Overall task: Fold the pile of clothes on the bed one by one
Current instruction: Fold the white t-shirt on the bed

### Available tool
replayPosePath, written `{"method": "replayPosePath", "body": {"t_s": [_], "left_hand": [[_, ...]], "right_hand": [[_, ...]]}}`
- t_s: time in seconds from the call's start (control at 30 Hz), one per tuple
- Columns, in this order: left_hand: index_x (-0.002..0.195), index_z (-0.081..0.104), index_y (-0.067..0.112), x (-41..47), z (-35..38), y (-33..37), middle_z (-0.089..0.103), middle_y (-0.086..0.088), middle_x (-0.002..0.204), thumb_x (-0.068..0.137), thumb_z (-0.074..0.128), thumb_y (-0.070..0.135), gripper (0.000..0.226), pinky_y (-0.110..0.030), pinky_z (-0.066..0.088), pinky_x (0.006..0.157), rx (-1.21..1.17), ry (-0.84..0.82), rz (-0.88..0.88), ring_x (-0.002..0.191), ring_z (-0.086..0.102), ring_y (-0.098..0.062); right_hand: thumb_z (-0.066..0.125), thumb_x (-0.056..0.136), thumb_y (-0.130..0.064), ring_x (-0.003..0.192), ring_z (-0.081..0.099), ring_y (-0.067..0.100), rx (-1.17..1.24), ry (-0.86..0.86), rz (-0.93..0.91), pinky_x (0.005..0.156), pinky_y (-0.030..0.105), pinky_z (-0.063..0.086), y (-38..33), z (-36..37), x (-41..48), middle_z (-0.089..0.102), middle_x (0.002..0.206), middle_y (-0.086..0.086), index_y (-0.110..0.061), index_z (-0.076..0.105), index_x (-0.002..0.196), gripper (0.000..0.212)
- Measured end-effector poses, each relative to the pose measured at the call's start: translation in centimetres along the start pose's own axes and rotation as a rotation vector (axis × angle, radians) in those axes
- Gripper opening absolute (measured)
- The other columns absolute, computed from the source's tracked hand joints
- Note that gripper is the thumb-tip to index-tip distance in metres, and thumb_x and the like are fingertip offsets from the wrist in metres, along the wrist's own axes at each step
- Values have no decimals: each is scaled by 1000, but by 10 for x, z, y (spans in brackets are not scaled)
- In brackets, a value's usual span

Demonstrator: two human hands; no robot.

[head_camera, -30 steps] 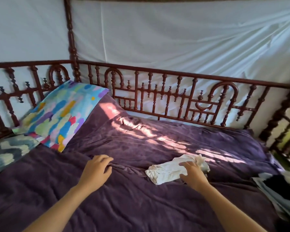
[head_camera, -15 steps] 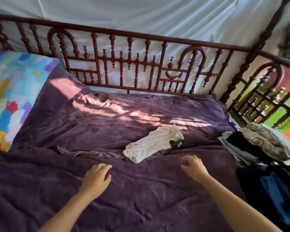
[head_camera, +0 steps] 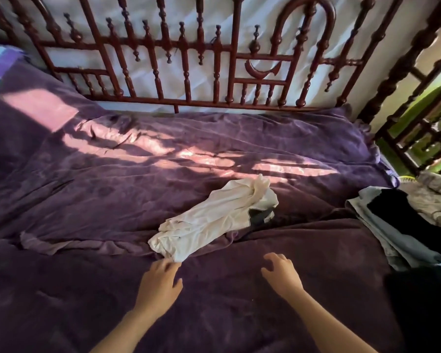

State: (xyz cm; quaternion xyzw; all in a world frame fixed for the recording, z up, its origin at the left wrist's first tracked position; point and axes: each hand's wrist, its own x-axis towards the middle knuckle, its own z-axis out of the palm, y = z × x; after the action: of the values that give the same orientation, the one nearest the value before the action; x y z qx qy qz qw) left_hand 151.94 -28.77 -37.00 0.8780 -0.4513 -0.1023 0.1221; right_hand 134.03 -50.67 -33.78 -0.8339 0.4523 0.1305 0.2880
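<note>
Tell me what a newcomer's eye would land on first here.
First the crumpled white garment, pale against the purple bedspread mid-bed. Next the carved dark-red bed rail along the far side, with striped sunlight on the cover below it. Then the left hand and right hand, both empty, near the garment's close end, and the pile of clothes at the right edge.

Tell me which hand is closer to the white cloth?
Left. The left hand has its fingertips at the near end of the white cloth; the right hand sits apart, further right.
</note>
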Motion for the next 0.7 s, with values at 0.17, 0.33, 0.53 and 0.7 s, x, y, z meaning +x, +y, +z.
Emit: {"method": "replayPosePath", "body": {"t_s": [0.17,0.33,0.53,0.7], "left_hand": [[97,69,9,66,38,-17,63,-14,95,35,92,19,67,-39,54,50,123,1,-163,79,64,-35],[132,46,21,108,64,-46,53,-4,119,80,67,24,56,-40,50,82,-72,-159,-476,114,49,-26],[65,48,12,93,44,-51,47,-1,63,86,51,9,21,-31,32,56,-212,-35,-459,70,50,-25],[69,60,10,18,-31,-33,56,5,61,66,63,0,11,-11,30,48,-250,229,-88,64,46,-10]], "right_hand": [[47,95,-28,128,36,19,8,-36,-52,98,29,38,-8,41,50,41,140,-2,-22,39,138,44],[45,96,-30,127,34,15,32,-73,-143,98,23,36,-25,76,65,38,141,-7,-26,38,138,44],[44,96,-30,124,37,16,-16,-68,-162,98,23,36,-27,78,46,41,138,-5,-24,41,137,41],[43,97,-29,126,35,16,-22,-17,-195,97,24,38,-49,52,16,39,140,-4,-22,41,137,40]]}}
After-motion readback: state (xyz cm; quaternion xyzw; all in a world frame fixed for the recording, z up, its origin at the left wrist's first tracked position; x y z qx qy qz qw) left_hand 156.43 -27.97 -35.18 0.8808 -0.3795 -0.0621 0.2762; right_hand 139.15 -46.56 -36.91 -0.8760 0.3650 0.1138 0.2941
